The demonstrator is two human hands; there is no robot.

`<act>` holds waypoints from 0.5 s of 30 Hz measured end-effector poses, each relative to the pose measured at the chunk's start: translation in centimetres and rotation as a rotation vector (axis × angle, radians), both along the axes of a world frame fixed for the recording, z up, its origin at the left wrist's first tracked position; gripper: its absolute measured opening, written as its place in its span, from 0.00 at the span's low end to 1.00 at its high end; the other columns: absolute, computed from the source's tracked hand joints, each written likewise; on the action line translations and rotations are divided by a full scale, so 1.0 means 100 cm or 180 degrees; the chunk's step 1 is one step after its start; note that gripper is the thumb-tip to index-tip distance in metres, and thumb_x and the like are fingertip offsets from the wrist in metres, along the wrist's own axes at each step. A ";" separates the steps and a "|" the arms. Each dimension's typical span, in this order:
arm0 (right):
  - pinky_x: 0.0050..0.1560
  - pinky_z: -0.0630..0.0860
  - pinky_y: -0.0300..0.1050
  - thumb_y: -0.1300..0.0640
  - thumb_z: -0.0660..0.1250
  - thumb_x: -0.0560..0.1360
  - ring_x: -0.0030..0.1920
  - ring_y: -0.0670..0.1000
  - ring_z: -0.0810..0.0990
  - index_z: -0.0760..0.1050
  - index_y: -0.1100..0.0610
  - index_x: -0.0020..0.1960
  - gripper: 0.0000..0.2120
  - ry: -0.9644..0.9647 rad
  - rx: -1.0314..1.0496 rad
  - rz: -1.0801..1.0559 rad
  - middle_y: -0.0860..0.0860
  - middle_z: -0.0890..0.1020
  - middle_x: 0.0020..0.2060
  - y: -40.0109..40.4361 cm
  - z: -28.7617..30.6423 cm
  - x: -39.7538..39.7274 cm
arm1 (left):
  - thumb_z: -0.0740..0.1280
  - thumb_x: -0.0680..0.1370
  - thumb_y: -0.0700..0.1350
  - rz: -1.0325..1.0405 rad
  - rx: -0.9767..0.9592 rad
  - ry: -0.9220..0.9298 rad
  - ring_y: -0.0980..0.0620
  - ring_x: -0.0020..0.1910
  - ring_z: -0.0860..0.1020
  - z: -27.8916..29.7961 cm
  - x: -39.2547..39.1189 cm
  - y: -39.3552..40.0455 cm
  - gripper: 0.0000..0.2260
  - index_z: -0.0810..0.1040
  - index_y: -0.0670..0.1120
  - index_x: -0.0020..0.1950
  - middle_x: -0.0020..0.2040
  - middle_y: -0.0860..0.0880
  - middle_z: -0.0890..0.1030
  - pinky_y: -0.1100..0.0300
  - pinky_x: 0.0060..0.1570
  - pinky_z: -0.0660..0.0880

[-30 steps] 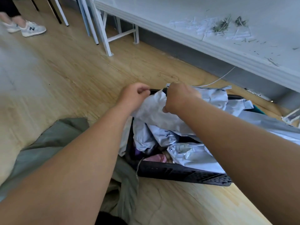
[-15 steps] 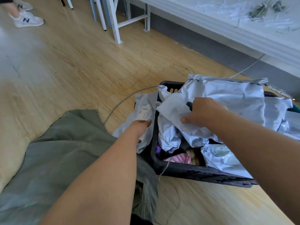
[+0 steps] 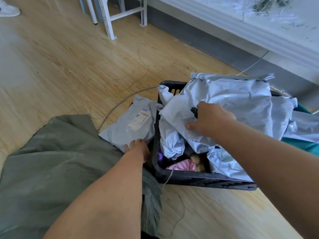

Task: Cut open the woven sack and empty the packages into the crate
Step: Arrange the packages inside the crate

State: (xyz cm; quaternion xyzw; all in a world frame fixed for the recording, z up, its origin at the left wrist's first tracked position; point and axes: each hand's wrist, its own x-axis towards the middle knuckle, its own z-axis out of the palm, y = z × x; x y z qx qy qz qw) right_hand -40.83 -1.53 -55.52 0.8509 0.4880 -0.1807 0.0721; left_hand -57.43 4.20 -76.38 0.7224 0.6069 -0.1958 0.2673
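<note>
A black plastic crate [image 3: 198, 178] stands on the wooden floor, heaped with several grey poly-mailer packages; the largest package [image 3: 233, 100] lies on top. One labelled package [image 3: 133, 123] lies outside the crate, leaning on its left wall. My left hand [image 3: 138, 147] reaches to this package's near edge, fingertips touching it. My right hand [image 3: 210, 119] rests on the heap with its fingers curled round a small black tool [image 3: 194, 111]. The grey-green woven sack [image 3: 51, 152] lies slack on the floor to the left, under my left arm.
White table legs [image 3: 110, 23] stand at the back. A grey skirting and wall run along the right. A thin cable [image 3: 120, 100] curves over the floor behind the crate. A person's shoe [image 3: 6, 9] shows at top left, teal fabric [image 3: 302, 144] at the right edge.
My left hand left the top of the heap and dropped down-left to the package outside the crate. My right hand stayed on the heap. The view came closer.
</note>
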 end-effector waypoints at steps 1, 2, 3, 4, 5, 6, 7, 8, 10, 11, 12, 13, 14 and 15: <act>0.42 0.67 0.45 0.44 0.68 0.73 0.51 0.57 0.77 0.68 0.57 0.62 0.24 0.0004 0.0014 0.0007 0.53 0.76 0.52 0.000 0.000 0.000 | 0.63 0.77 0.49 0.0222 0.0146 -0.0083 0.45 0.72 0.63 0.004 -0.001 0.004 0.25 0.63 0.46 0.73 0.71 0.46 0.66 0.43 0.72 0.56; 0.43 0.67 0.45 0.44 0.68 0.73 0.54 0.57 0.77 0.67 0.57 0.62 0.24 0.0005 0.0033 0.0021 0.54 0.77 0.55 -0.001 -0.001 0.000 | 0.65 0.76 0.48 0.0491 0.0378 -0.0223 0.44 0.70 0.66 0.008 -0.004 0.008 0.24 0.66 0.45 0.71 0.69 0.45 0.68 0.44 0.70 0.60; 0.43 0.67 0.45 0.44 0.68 0.74 0.56 0.57 0.77 0.67 0.57 0.63 0.24 0.0006 0.0054 0.0037 0.54 0.77 0.56 -0.001 -0.001 0.000 | 0.66 0.76 0.45 0.0760 0.0687 -0.0440 0.43 0.67 0.69 0.013 -0.007 0.012 0.21 0.69 0.44 0.68 0.66 0.43 0.71 0.45 0.68 0.63; 0.44 0.66 0.45 0.44 0.68 0.74 0.57 0.57 0.77 0.67 0.57 0.63 0.24 0.0016 0.0068 0.0047 0.54 0.77 0.58 -0.002 -0.001 0.000 | 0.66 0.76 0.42 0.1032 0.0998 -0.0744 0.41 0.64 0.72 0.019 -0.012 0.017 0.18 0.72 0.43 0.66 0.64 0.42 0.73 0.47 0.65 0.67; 0.44 0.66 0.45 0.45 0.68 0.74 0.58 0.57 0.77 0.67 0.57 0.63 0.24 0.0026 0.0077 0.0054 0.54 0.77 0.58 -0.002 -0.001 0.000 | 0.65 0.76 0.39 0.1299 0.1251 -0.1078 0.40 0.61 0.74 0.028 -0.016 0.022 0.15 0.74 0.43 0.63 0.62 0.41 0.75 0.50 0.61 0.70; 0.44 0.67 0.45 0.45 0.68 0.74 0.58 0.57 0.77 0.67 0.57 0.63 0.24 0.0040 0.0083 0.0061 0.54 0.77 0.58 -0.003 -0.001 0.001 | 0.64 0.76 0.37 0.1546 0.1454 -0.1380 0.40 0.58 0.76 0.039 -0.019 0.026 0.13 0.76 0.43 0.60 0.60 0.40 0.77 0.53 0.55 0.71; 0.44 0.67 0.46 0.45 0.67 0.74 0.58 0.57 0.77 0.67 0.57 0.64 0.24 0.0054 0.0090 0.0064 0.54 0.77 0.58 -0.004 -0.001 0.001 | 0.63 0.76 0.36 0.1784 0.1622 -0.1604 0.40 0.57 0.76 0.053 -0.020 0.031 0.12 0.76 0.43 0.59 0.58 0.40 0.78 0.56 0.51 0.70; 0.44 0.67 0.46 0.46 0.67 0.74 0.57 0.56 0.77 0.67 0.57 0.64 0.24 0.0071 0.0097 0.0065 0.54 0.77 0.58 -0.005 -0.001 0.001 | 0.62 0.76 0.36 0.2009 0.1830 -0.1792 0.41 0.56 0.77 0.069 -0.020 0.036 0.12 0.75 0.44 0.59 0.58 0.41 0.78 0.56 0.50 0.69; 0.44 0.68 0.45 0.46 0.67 0.74 0.56 0.56 0.78 0.68 0.57 0.63 0.23 0.0105 0.0102 0.0071 0.53 0.77 0.57 -0.008 -0.003 0.002 | 0.62 0.76 0.37 0.2304 0.2335 -0.2164 0.42 0.58 0.76 0.109 -0.013 0.047 0.14 0.73 0.45 0.61 0.61 0.43 0.76 0.55 0.53 0.70; 0.43 0.68 0.45 0.47 0.67 0.74 0.56 0.56 0.78 0.68 0.57 0.63 0.22 0.0135 0.0104 0.0079 0.53 0.77 0.57 -0.010 -0.003 0.003 | 0.62 0.76 0.37 0.2296 0.2563 -0.2368 0.43 0.59 0.76 0.129 -0.007 0.052 0.16 0.73 0.45 0.64 0.63 0.44 0.76 0.56 0.55 0.70; 0.43 0.69 0.45 0.48 0.67 0.74 0.56 0.56 0.78 0.69 0.57 0.63 0.22 0.0169 0.0105 0.0094 0.53 0.78 0.56 -0.013 -0.004 0.005 | 0.61 0.76 0.37 0.2165 0.2739 -0.2544 0.46 0.60 0.75 0.151 0.000 0.055 0.18 0.72 0.45 0.65 0.64 0.45 0.75 0.58 0.55 0.70; 0.43 0.69 0.45 0.48 0.66 0.75 0.55 0.56 0.78 0.68 0.57 0.63 0.21 0.0202 0.0102 0.0108 0.53 0.78 0.56 -0.015 -0.004 0.006 | 0.61 0.76 0.36 0.1953 0.2846 -0.2668 0.48 0.60 0.76 0.171 0.008 0.057 0.19 0.72 0.46 0.66 0.64 0.46 0.76 0.60 0.54 0.70; 0.43 0.69 0.46 0.49 0.66 0.75 0.56 0.56 0.78 0.68 0.58 0.64 0.22 0.0244 0.0113 0.0106 0.53 0.78 0.57 -0.017 -0.004 0.008 | 0.61 0.76 0.36 0.1700 0.2915 -0.2763 0.50 0.58 0.76 0.193 0.016 0.056 0.20 0.73 0.48 0.67 0.63 0.47 0.76 0.62 0.52 0.70; 0.44 0.69 0.46 0.49 0.66 0.76 0.57 0.57 0.78 0.66 0.58 0.66 0.23 0.0301 0.0146 0.0067 0.54 0.78 0.58 -0.019 -0.004 0.010 | 0.61 0.75 0.36 0.1442 0.2955 -0.2847 0.51 0.56 0.77 0.213 0.026 0.053 0.20 0.74 0.49 0.66 0.61 0.47 0.77 0.64 0.50 0.71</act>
